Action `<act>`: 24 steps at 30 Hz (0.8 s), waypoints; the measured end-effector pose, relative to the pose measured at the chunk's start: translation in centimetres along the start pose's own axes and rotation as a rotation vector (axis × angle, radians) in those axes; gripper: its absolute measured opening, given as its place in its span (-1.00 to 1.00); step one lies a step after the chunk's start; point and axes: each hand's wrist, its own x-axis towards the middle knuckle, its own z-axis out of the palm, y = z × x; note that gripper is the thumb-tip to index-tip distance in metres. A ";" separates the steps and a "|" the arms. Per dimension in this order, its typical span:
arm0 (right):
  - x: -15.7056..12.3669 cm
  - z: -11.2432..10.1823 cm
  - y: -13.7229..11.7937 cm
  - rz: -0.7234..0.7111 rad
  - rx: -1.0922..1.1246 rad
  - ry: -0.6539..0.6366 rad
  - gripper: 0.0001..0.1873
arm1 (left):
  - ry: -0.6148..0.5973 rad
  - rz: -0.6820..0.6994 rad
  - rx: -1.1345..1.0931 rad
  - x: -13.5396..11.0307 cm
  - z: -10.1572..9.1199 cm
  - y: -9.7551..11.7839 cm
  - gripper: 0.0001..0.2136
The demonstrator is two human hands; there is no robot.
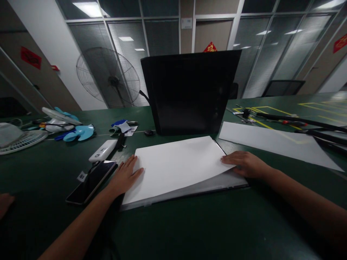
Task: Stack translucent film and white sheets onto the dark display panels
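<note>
A white sheet (pixel 173 168) lies over a flat grey panel (pixel 214 183) with a thin dark edge, on the green table in front of me. The sheet's near right part is raised a little off the panel. My left hand (pixel 126 177) rests at the sheet's left edge, fingers stretched and thumb apart on the white surface. At the right edge my right hand (pixel 241 164) grips the sheet, fingertips on top and the rest of the grip partly hidden. Behind the sheet stands a large black panel (pixel 192 94), upright and slightly tilted.
Left of the sheet are a phone (pixel 92 182) and a white power bank (pixel 103 151). Blue fan blades (pixel 80 133) and a white fan grille (pixel 25 141) lie further left. Another white sheet (pixel 271 144) and black rods (pixel 292 118) are at right. Another person's hand (pixel 5 205) shows at far left.
</note>
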 end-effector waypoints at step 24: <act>0.0 -0.2 -0.7 -0.211 0.090 0.164 -0.70 | -0.045 0.016 0.011 -0.4 -1.1 0.6 -0.27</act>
